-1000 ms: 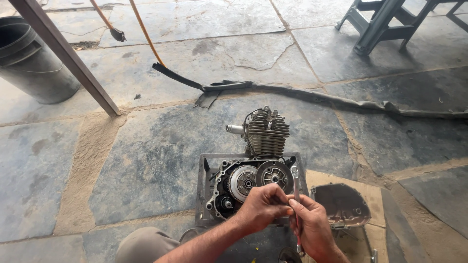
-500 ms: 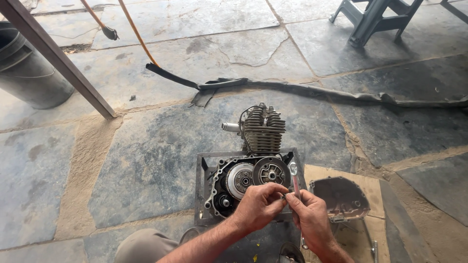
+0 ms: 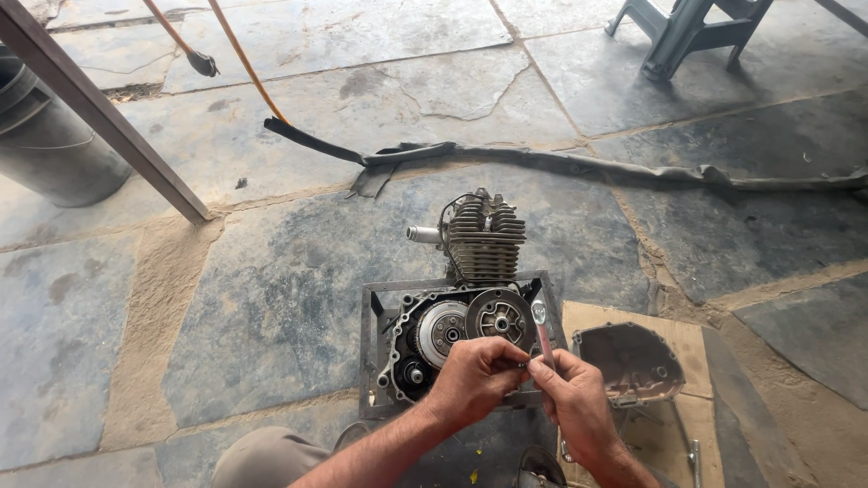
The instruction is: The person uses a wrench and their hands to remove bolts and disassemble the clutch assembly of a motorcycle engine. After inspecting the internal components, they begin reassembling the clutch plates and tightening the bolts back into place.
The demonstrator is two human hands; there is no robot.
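A small motorcycle engine [image 3: 470,298] with a finned cylinder sits in a metal frame stand [image 3: 369,352] on the stone floor, its side cover off and clutch parts exposed. My right hand [image 3: 579,407] grips a ring spanner [image 3: 542,330] upright, its ring end just right of the round clutch disc. My left hand [image 3: 475,380] is closed beside it, fingertips pinched on something small against the spanner shaft; what it pinches is too small to tell.
The removed engine side cover [image 3: 628,361] lies on cardboard [image 3: 683,339] at the right. A long black rubber strip [image 3: 579,167] crosses the floor behind. A dark bucket [image 3: 50,145], a slanted metal bar [image 3: 99,117] and a stool's legs [image 3: 687,32] stand farther off.
The view has drifted slightly; both hands stay together at the spanner, which has shifted a little toward the clutch disc.
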